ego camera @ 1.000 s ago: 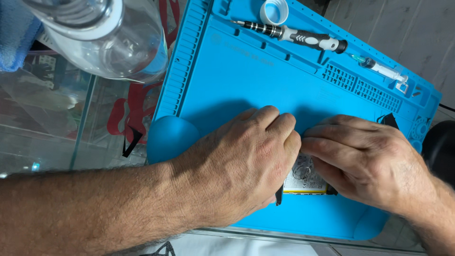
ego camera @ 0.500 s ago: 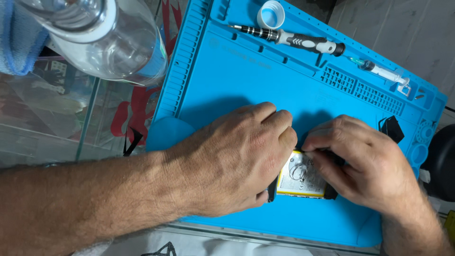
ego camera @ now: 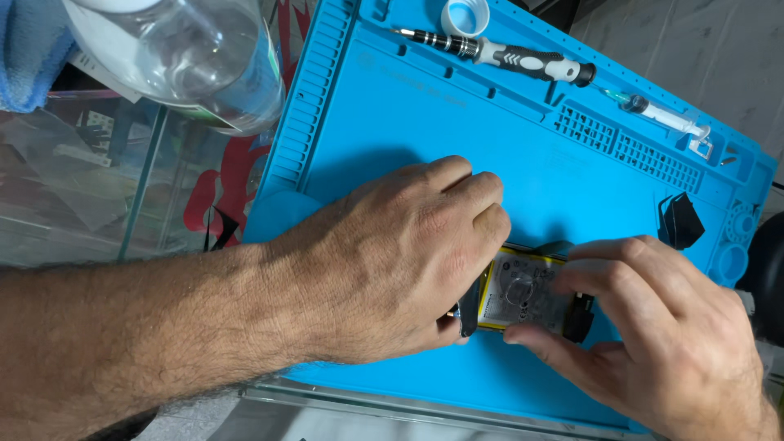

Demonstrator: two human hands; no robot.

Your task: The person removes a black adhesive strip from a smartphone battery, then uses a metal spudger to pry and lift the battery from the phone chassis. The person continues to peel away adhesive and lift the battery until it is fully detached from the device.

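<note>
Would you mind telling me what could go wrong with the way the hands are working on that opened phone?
1. Both hands, left hand and right hand, press on the opened phone over its exposed battery; hard pressure might bend it.
2. The phone lies near the mat's front edge and could slide off.

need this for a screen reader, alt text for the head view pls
Left hand and right hand grip an opened phone on a blue mat; a screwdriver and syringe lie along its far edge.
</note>
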